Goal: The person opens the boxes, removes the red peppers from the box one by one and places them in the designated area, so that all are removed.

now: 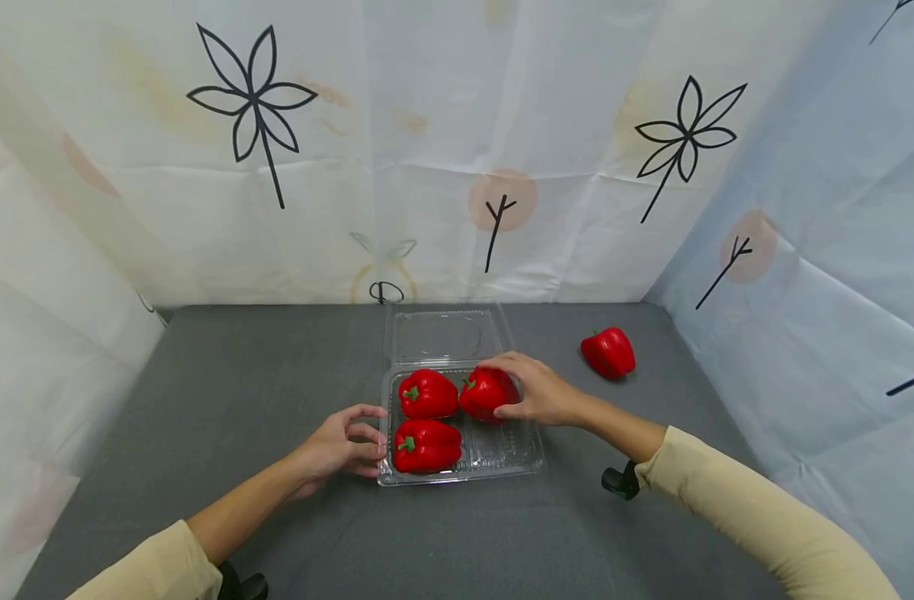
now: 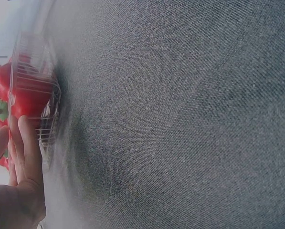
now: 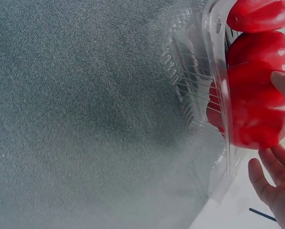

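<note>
A clear plastic clamshell container [image 1: 501, 450] stands with its lid [image 1: 449, 336] folded back. In its left half sit two red bell peppers, a rear one [image 1: 428, 393] and a front one [image 1: 427, 446], green stems facing left. My right hand [image 1: 535, 390] holds a third red bell pepper [image 1: 486, 393] at the container's back right, thumb on the near side and fingers over the far side. At the left rim, my left hand [image 1: 344, 446] pinches the container's edge. The left wrist view shows that rim [image 2: 11, 90] between thumb and fingers [image 2: 30, 152].
Another red bell pepper [image 1: 609, 352] lies on the grey cloth-covered table [image 1: 277, 358], to the right of the lid. White printed fabric [image 1: 427, 167] hangs behind the table and along both sides.
</note>
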The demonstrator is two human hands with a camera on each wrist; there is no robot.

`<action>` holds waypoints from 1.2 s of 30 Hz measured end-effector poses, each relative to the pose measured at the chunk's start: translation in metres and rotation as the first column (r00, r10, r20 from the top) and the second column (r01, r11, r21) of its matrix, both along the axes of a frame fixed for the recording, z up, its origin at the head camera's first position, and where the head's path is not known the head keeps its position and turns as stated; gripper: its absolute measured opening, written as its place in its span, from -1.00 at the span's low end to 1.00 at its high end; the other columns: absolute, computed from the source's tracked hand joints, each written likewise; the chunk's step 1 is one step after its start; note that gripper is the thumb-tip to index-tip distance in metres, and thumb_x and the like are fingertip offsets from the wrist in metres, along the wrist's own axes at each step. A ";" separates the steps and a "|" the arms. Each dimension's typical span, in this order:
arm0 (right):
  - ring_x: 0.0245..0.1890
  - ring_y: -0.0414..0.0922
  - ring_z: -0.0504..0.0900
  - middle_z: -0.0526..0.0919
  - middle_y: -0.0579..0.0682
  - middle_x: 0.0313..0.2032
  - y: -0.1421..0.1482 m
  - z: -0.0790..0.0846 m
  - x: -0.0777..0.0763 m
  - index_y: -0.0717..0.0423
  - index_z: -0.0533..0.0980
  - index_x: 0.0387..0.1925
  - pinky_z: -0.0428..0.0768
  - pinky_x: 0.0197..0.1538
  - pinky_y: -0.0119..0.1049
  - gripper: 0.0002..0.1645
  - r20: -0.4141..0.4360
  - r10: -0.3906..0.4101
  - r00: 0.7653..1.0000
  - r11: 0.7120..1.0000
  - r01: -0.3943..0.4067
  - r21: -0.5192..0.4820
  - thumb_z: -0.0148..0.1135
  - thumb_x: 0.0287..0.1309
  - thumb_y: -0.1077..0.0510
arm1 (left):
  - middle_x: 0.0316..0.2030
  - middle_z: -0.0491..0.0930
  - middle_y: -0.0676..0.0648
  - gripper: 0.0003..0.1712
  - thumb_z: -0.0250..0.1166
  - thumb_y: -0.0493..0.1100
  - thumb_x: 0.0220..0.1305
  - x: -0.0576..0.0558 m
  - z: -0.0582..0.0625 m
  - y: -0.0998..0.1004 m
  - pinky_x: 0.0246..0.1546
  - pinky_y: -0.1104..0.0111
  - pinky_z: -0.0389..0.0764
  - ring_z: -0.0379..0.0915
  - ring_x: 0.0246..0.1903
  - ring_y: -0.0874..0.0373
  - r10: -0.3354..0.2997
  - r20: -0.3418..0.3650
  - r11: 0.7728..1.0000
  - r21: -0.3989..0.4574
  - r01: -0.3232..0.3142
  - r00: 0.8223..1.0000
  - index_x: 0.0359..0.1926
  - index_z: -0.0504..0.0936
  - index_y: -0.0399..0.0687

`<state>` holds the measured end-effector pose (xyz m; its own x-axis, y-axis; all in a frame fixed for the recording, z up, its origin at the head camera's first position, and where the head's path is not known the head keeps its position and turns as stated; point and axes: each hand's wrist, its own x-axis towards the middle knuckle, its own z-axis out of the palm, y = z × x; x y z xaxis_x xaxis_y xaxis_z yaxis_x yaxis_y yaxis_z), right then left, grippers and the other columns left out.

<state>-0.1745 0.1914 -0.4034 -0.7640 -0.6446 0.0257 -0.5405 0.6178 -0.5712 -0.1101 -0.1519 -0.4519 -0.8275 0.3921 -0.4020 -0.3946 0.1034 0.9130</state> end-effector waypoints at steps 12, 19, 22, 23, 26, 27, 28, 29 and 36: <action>0.11 0.06 0.46 0.48 0.08 0.14 0.016 0.018 0.000 0.07 0.49 0.26 0.69 -0.06 -0.08 -0.24 -0.061 -0.063 0.996 0.995 0.058 -0.084 0.51 -0.05 0.19 | -0.18 0.60 -0.19 -0.27 0.37 -0.32 0.26 -0.001 -0.001 0.000 -0.19 0.11 0.73 0.62 -0.32 0.00 0.002 -0.005 1.000 -0.001 -0.002 1.000 0.36 0.22 -0.28; 0.07 0.08 0.50 0.47 0.13 0.15 0.039 0.019 -0.013 0.14 0.45 0.29 0.70 -0.09 -0.02 -0.21 -0.069 -0.154 0.986 0.982 0.145 -0.124 0.50 -0.04 0.20 | -0.18 0.61 -0.20 -0.27 0.37 -0.32 0.26 -0.001 -0.002 -0.001 -0.18 0.10 0.72 0.62 -0.31 0.00 -0.004 -0.011 1.000 0.006 0.004 1.000 0.36 0.21 -0.28; 0.06 0.11 0.49 0.47 0.16 0.13 0.050 0.014 -0.020 0.16 0.45 0.28 0.69 -0.09 0.04 -0.20 -0.103 -0.222 0.969 0.971 0.210 -0.118 0.50 -0.06 0.18 | -0.18 0.61 -0.20 -0.27 0.37 -0.31 0.26 -0.001 -0.002 -0.001 -0.18 0.10 0.72 0.62 -0.31 0.00 -0.005 -0.010 1.000 0.004 0.005 1.000 0.36 0.21 -0.28; 0.06 0.13 0.49 0.47 0.17 0.12 0.053 0.012 -0.021 0.16 0.45 0.28 0.69 -0.09 0.06 -0.20 -0.115 -0.243 0.963 0.966 0.230 -0.116 0.50 -0.06 0.18 | -0.18 0.61 -0.20 -0.27 0.37 -0.31 0.26 -0.001 -0.002 -0.001 -0.18 0.10 0.72 0.62 -0.31 0.00 -0.005 -0.008 1.000 0.002 0.005 1.000 0.36 0.22 -0.28; 0.08 0.15 0.47 0.46 0.19 0.12 0.061 0.009 -0.025 0.17 0.45 0.29 0.67 -0.07 0.12 -0.19 -0.136 -0.296 0.946 0.952 0.280 -0.125 0.52 -0.06 0.16 | -0.18 0.61 -0.19 -0.26 0.37 -0.31 0.26 -0.001 -0.002 -0.001 -0.19 0.10 0.73 0.63 -0.32 0.00 -0.004 -0.006 1.000 -0.003 0.004 1.000 0.36 0.22 -0.28; 0.08 0.16 0.46 0.45 0.20 0.13 0.063 0.008 -0.027 0.17 0.45 0.29 0.67 -0.07 0.13 -0.19 -0.141 -0.311 0.940 0.947 0.293 -0.131 0.52 -0.06 0.16 | -0.18 0.61 -0.19 -0.26 0.38 -0.31 0.26 -0.001 -0.002 -0.001 -0.19 0.10 0.73 0.63 -0.32 0.00 -0.003 -0.004 1.000 -0.004 0.003 1.000 0.36 0.22 -0.28; 0.09 0.18 0.46 0.45 0.22 0.13 0.065 0.006 -0.028 0.18 0.45 0.29 0.67 -0.07 0.15 -0.19 -0.150 -0.325 0.934 0.942 0.307 -0.135 0.51 -0.04 0.16 | -0.19 0.61 -0.19 -0.26 0.38 -0.31 0.26 -0.001 -0.002 -0.001 -0.19 0.10 0.73 0.63 -0.32 0.00 -0.004 -0.004 1.000 -0.004 0.004 1.000 0.37 0.22 -0.28; 0.09 0.18 0.45 0.45 0.23 0.12 0.067 0.004 -0.029 0.18 0.44 0.29 0.67 -0.08 0.15 -0.19 -0.158 -0.342 0.926 0.936 0.322 -0.139 0.52 -0.04 0.16 | -0.19 0.61 -0.19 -0.26 0.38 -0.31 0.26 -0.001 -0.002 -0.001 -0.19 0.10 0.73 0.63 -0.32 0.00 -0.004 -0.005 1.000 -0.003 0.004 1.000 0.37 0.22 -0.28; 0.16 0.24 0.38 0.39 0.29 0.18 0.081 -0.016 -0.037 0.18 0.35 0.35 0.61 -0.01 0.24 -0.16 -0.155 -0.465 0.872 0.885 0.451 -0.116 0.47 0.04 0.13 | -0.18 0.61 -0.19 -0.27 0.36 -0.32 0.27 -0.002 -0.003 -0.001 -0.18 0.09 0.72 0.63 -0.31 0.00 -0.013 -0.004 1.000 0.013 0.013 1.000 0.37 0.21 -0.28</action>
